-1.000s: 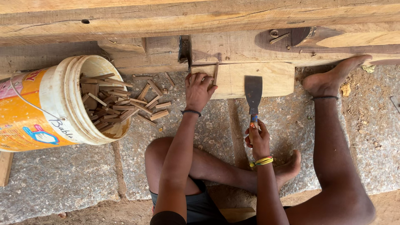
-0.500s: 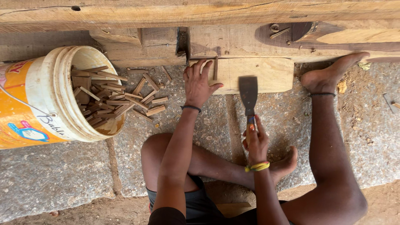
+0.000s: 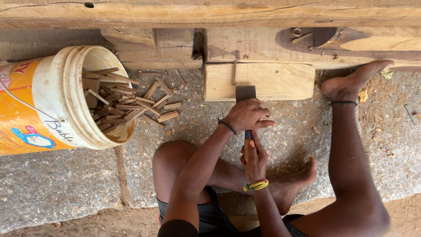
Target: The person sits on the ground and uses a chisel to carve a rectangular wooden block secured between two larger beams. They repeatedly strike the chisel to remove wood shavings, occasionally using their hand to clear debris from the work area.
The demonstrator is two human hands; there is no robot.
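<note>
The right hand (image 3: 255, 160) grips the broad flat-bladed metal chisel (image 3: 245, 93) by its handle, left hand (image 3: 249, 115) closed over its shaft, blade edge on the pale rectangular wooden block (image 3: 280, 81) (no cut visible yet) at the stone slab's (image 3: 66, 184) far edge.

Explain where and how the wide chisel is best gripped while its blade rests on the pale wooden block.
Probably as shown: right hand around the wooden handle from the near end, left hand over the wide chisel just behind the blade. The tool points away at the pale wooden block, so its handle faces the person.

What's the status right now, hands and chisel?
Both hands on chisel: left hand over blade, right hand gripping handle. Blade edge at wooden block. Nothing in the way.
</note>
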